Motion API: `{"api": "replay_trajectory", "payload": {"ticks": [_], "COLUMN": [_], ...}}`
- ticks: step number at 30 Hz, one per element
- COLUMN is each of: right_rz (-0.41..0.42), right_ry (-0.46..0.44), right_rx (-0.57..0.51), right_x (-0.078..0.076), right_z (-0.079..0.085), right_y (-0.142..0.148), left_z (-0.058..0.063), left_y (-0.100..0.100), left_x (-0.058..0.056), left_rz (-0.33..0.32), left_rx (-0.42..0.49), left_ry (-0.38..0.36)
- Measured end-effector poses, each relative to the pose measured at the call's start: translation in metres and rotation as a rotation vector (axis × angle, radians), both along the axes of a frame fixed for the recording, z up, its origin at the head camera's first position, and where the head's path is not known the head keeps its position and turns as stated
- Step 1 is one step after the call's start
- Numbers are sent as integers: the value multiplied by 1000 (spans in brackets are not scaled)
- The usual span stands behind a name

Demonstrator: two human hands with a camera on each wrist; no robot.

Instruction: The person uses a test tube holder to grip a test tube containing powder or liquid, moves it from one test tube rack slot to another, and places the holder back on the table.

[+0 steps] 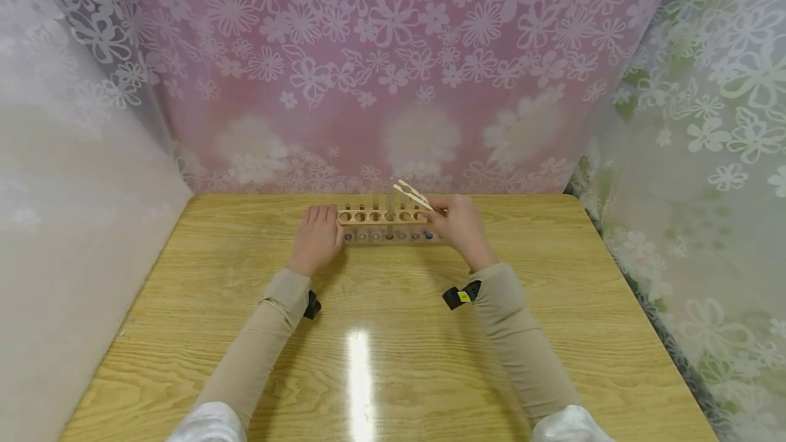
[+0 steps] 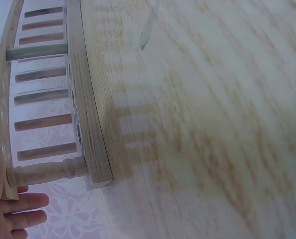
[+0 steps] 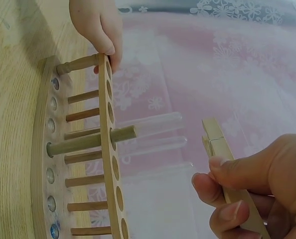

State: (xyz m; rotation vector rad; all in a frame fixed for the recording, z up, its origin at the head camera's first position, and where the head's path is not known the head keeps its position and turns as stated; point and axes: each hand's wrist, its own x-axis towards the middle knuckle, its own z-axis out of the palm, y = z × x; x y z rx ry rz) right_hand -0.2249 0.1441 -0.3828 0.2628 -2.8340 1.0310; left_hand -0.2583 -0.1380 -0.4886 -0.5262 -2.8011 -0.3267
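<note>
A wooden test tube rack (image 1: pixel 362 217) stands near the table's back edge. My left hand (image 1: pixel 318 234) holds its left end; in the right wrist view the left thumb and fingers (image 3: pixel 109 47) pinch the end of the upper bar. In a middle hole stands a test tube (image 3: pixel 80 143) with greenish-brown liquid, its clear upper part rising above the bar. My right hand (image 1: pixel 459 227) grips a wooden test tube clamp (image 1: pixel 413 194) at the rack's right end. The clamp's tip points up and left, apart from the tube. Further clear glass tubes (image 3: pixel 163 145) show behind the bar.
Wooden pegs (image 3: pixel 85 180) line the rack's rear. Behind the wooden table (image 1: pixel 258 333) hangs a pink flowered curtain (image 1: pixel 368 87), with pale curtains at both sides. A bright reflection lies on the table's front part. Black wrist cameras (image 1: pixel 460 296) sit under the forearms.
</note>
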Motion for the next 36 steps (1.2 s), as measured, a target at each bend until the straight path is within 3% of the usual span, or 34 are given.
{"api": "replay_trajectory", "payload": {"ticks": [9,19,29,36], "right_rz": [-22,-31,-54,-86], "right_ry": [-26,21,-41,-13], "right_rx": [-38,-31,-68,-34], "right_x": [2,3,3,2], "right_z": [1,-1,-3,-5], "right_y": [9,22,33,43], "left_z": [-1,0,-2,-3], "left_y": [0,1,1,1], "left_x": [-2,-1,-2,-3], "left_rz": [5,15,26,25], "left_rx": [-14,-13,-23,-27], "left_ry": [-1,-28,-40,-40]}}
